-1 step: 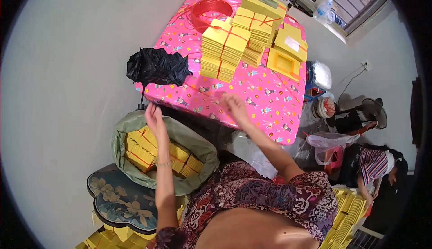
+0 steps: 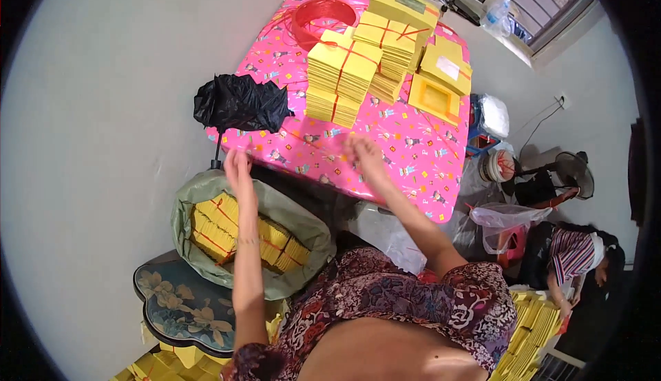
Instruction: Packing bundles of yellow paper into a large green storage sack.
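Note:
My left hand [image 2: 239, 173] is above the near left edge of the pink patterned table, beside the handle of a folded black umbrella [image 2: 242, 103]; its fingers are stretched out, and I see nothing in them. My right hand [image 2: 365, 155] hovers over the front of the table, its fingers loosely bent, slightly blurred and apparently holding nothing. Beyond it stands a stack of yellow paper bundles [image 2: 339, 81] tied with red string. Under my left forearm, a green sack [image 2: 184, 205] gapes, with more tied yellow bundles [image 2: 213, 226] inside.
A coil of red string [image 2: 303, 31] and further yellow stacks [image 2: 392, 36] occupy the table's back. A flower-patterned stool [image 2: 182, 305] stands by the sack. At right are a fan [image 2: 573, 174], plastic bags and another person [image 2: 578, 253] bending beside yellow bundles [image 2: 527, 333].
Both my hands have shifted slightly forward, the left toward the table edge and the right a little to the right. The stacks, umbrella and sack stay in place.

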A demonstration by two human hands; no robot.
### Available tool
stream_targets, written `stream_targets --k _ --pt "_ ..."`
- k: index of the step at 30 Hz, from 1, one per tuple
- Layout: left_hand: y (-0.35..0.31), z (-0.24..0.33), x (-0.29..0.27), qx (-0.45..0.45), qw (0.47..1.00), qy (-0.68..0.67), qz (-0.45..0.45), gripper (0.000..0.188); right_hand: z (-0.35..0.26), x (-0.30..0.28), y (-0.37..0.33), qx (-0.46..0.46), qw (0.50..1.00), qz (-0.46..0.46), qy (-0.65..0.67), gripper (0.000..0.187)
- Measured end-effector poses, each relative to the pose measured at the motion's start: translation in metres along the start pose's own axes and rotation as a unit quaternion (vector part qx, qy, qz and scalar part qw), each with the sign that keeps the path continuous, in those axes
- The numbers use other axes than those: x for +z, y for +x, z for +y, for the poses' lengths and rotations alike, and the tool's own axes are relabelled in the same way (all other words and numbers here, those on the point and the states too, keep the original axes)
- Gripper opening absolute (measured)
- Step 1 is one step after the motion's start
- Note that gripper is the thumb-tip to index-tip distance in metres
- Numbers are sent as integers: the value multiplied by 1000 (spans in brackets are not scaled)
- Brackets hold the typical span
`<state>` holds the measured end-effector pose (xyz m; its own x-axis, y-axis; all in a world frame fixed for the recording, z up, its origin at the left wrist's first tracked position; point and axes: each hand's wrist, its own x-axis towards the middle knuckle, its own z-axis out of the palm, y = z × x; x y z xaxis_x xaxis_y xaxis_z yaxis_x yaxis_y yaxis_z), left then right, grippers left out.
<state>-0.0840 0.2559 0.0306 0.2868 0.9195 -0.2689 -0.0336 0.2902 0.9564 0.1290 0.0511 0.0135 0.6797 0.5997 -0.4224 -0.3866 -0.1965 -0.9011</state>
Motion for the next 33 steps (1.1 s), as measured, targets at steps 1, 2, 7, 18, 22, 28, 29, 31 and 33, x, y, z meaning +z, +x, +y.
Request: stream_targets --k 1,2,7,18,22,28,29,31,33 --pt "18 6 28 -63 997 -25 -37 55 -8 -18 25 -45 998 25 22 19" --pt "39 6 44 -89 993 -43 -65 62 -15 -26 48 -89 994 39 46 18" --pt "100 23 159 -169 971 45 -163 94 -79 -67 134 33 997 68 -10 48" --pt "109 2 252 -111 974 -7 -198 66 -110 -38 163 85 983 -48 157 62" --pt "110 -25 244 -83 978 -9 -189 44 -79 -46 180 54 972 -80 213 54" --pt "44 -13 226 68 978 -132 -148 54 -90 -53 145 7 977 -38 209 55" --pt "31 -3 216 120 976 -129 -126 55 -109 -39 126 7 976 -72 206 55" --pt "3 17 193 91 983 -130 -89 57 -119 -39 111 11 982 -109 151 59" --pt "-23 36 169 124 982 -126 -62 59 -121 -34 103 22 982 -175 73 65"
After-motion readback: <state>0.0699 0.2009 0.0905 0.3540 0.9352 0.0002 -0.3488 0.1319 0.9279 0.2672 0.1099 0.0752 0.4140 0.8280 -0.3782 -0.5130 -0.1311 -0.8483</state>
